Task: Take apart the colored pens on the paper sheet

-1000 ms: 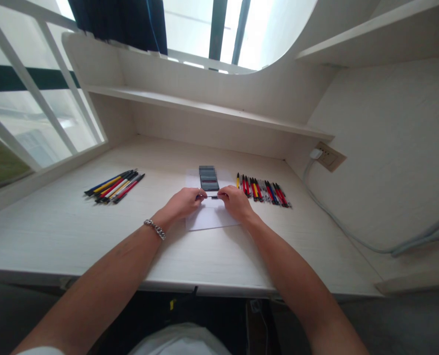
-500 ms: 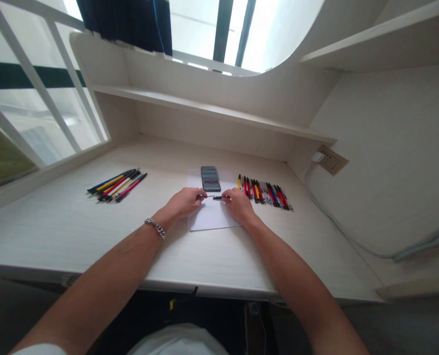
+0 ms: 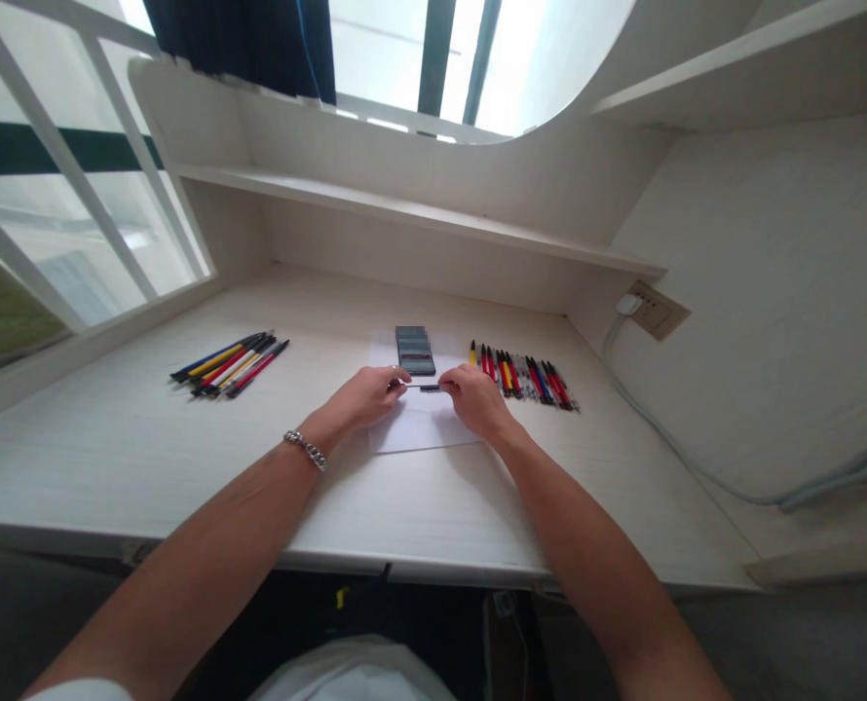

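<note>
Over the white paper [image 3: 419, 428], my hands face each other with the fingertips pinched. My left hand [image 3: 376, 393], with a metal chain bracelet at the wrist, grips a thin dark rod [image 3: 413, 387] that looks like a pen refill. In my right hand [image 3: 471, 389] is a short black pen barrel [image 3: 430, 388], held level. The rod's end meets the barrel; whether it sits inside is too small to tell. Just behind my hands lies a phone [image 3: 414, 352] with a blurred screen.
A bundle of coloured pens [image 3: 233, 365] lies on the left of the white desk [image 3: 317, 526]. On the right, several pens [image 3: 525, 378] lie side by side. A grey cable [image 3: 667, 443] runs from the wall socket [image 3: 657, 310]. A shelf [image 3: 404, 214] spans the back.
The gap between the thin rod and the black barrel has closed. My hands stay in nearly the same place.
</note>
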Available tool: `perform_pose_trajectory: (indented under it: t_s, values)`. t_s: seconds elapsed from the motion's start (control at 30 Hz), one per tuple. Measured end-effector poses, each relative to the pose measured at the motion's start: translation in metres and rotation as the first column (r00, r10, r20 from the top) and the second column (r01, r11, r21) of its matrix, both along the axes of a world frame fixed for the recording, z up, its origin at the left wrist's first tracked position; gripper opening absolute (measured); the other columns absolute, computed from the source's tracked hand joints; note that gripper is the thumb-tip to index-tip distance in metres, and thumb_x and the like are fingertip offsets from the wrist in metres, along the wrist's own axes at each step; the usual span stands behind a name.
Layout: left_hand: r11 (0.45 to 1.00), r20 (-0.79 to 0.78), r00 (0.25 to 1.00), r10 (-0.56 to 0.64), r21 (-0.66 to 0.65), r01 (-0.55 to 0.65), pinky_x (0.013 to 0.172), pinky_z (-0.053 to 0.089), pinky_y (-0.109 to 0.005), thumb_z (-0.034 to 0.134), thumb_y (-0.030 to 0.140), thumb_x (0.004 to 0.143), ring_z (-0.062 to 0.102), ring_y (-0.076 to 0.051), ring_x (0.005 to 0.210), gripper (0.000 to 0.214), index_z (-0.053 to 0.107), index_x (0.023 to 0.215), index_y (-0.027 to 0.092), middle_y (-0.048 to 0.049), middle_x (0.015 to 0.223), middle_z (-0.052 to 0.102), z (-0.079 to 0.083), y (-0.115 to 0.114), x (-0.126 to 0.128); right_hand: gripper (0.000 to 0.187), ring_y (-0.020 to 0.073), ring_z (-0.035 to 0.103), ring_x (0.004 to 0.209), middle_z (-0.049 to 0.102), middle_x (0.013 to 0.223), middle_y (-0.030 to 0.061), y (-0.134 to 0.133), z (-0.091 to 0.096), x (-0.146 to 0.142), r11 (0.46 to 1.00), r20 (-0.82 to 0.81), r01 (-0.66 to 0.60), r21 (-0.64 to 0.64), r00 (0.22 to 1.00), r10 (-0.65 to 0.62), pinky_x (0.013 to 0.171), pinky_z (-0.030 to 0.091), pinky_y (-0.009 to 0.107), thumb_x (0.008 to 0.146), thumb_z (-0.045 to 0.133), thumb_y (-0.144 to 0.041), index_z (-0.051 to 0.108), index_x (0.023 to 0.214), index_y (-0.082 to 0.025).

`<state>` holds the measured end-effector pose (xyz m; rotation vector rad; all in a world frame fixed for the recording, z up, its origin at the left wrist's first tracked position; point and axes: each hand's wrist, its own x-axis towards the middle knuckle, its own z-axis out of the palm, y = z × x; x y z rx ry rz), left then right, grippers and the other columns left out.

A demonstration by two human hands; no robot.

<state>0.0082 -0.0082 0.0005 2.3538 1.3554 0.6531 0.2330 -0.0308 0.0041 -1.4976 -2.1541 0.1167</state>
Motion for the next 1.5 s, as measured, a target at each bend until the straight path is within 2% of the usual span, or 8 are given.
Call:
perform_pose_trajectory:
  t_s: [0.2,0.37,0.53,0.67,0.9,1.03,1.2,1.5]
  values:
    - [0.998,0.003,0.998,0.066,0.018,-0.066,0.085,0.05,-0.032,0.055,0.028,0.091,0.069,-0.024,0.095,0.027,0.073,0.108,0.019,-0.01,0.106,0.077,0.002,0.006,-0.009,0.019,0.0185,0.063,0.09,0.072,0.096,0.0071,0.007,0.002,0.021,0.992,-0.021,0.092,-0.092,0.995,-0.094,0.082,0.044,0.027,0.092,0.057,-0.013,0.075,0.091,-0.018]
    - [0.997,0.018,0.997,0.082,0.006,-0.082,0.085,0.051,-0.031,0.057,0.027,0.09,0.069,-0.024,0.096,0.026,0.072,0.109,0.018,-0.01,0.107,0.077,0.003,0.005,-0.007,0.018,0.0192,0.063,0.092,0.071,0.099,0.0087,0.011,-0.012,0.018,0.983,0.077,0.101,-0.15,0.993,-0.091,0.082,0.044,0.026,0.092,0.059,-0.016,0.077,0.09,-0.019]
    - [0.998,0.032,0.998,0.062,0.029,-0.063,0.08,0.05,-0.03,0.058,0.031,0.09,0.07,-0.022,0.087,0.025,0.075,0.106,0.02,-0.0078,0.099,0.078,0.003,0.004,-0.006,0.017,0.0211,0.063,0.092,0.069,0.1,0.0111,0.013,-0.019,0.017,0.983,0.109,0.132,-0.128,0.987,-0.119,0.082,0.044,0.029,0.092,0.061,-0.019,0.078,0.093,-0.019]
    - [0.999,0.041,0.998,0.045,0.02,-0.046,0.074,0.049,-0.028,0.058,0.031,0.091,0.069,-0.02,0.084,0.026,0.076,0.107,0.023,-0.0068,0.099,0.078,0.0,0.006,-0.007,0.019,0.0199,0.063,0.09,0.07,0.099,0.01,0.009,-0.012,0.011,0.989,-0.002,0.13,-0.072,0.991,-0.13,0.083,0.044,0.029,0.094,0.058,-0.017,0.076,0.097,-0.018]
    - [0.992,-0.027,1.0,0.013,0.129,-0.01,0.075,0.046,-0.028,0.057,0.033,0.093,0.065,-0.019,0.083,0.026,0.078,0.109,0.03,-0.0054,0.097,0.074,-0.003,0.008,-0.007,0.02,0.0174,0.065,0.088,0.075,0.097,0.0055,-0.002,-0.005,-0.011,0.993,-0.191,-0.026,-0.112,0.982,0.004,0.079,0.044,0.026,0.096,0.055,-0.02,0.074,0.1,-0.019]
    - [0.994,-0.056,0.998,0.01,0.106,-0.004,0.078,0.047,-0.029,0.054,0.029,0.093,0.065,-0.02,0.088,0.029,0.076,0.11,0.026,-0.0075,0.102,0.073,-0.005,0.007,-0.003,0.02,0.0187,0.064,0.091,0.074,0.099,0.0071,-0.003,-0.004,-0.008,0.994,-0.063,0.006,-0.109,0.998,-0.013,0.082,0.044,0.027,0.094,0.056,-0.018,0.076,0.096,-0.019]
    - [0.999,-0.149,0.988,0.036,0.042,-0.03,0.073,0.047,-0.031,0.056,0.043,0.09,0.066,-0.025,0.088,0.032,0.075,0.102,0.019,-0.0118,0.099,0.073,-0.009,0.004,0.003,0.018,0.0189,0.064,0.091,0.073,0.101,0.0075,0.001,-0.006,0.004,0.984,0.061,0.088,-0.154,0.995,-0.079,0.084,0.044,0.027,0.091,0.06,-0.017,0.077,0.098,-0.021]
    - [0.999,-0.178,0.983,0.043,0.028,-0.039,0.068,0.045,-0.03,0.053,0.032,0.087,0.066,-0.023,0.081,0.026,0.075,0.09,0.019,-0.0122,0.092,0.075,-0.009,0.002,0.005,0.024,0.0194,0.062,0.09,0.07,0.101,0.0099,0.006,-0.014,-0.003,0.977,0.152,0.158,-0.142,0.979,-0.136,0.077,0.044,0.027,0.095,0.053,-0.021,0.078,0.097,-0.021]
